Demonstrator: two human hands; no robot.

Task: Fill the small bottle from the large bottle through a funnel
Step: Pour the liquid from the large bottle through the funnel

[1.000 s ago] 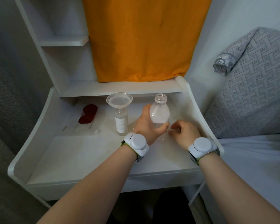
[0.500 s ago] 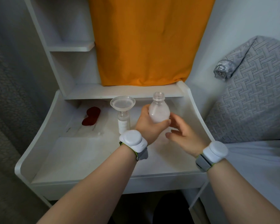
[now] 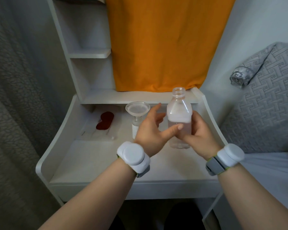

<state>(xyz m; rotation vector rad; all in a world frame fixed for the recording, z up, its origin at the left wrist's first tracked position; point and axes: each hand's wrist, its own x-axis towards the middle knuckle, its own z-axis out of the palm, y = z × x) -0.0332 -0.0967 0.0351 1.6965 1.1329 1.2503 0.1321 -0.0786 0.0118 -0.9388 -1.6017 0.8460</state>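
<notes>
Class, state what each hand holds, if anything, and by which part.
The right hand grips the large bottle round its lower body; the left hand, fingers spread, holds nothing.

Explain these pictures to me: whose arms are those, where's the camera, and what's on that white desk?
No machine here: a person's two bare hands, filmed by one wide-angle camera worn on the head, looking down. Each wrist wears a round white band. The right hand grips a large clear plastic bottle, uncapped and upright. The left hand is open beside it, thumb across its front. On the white desk stands a small clear bottle with a white label, a translucent plastic funnel in its neck. A flat dark red object lies farther left.
</notes>
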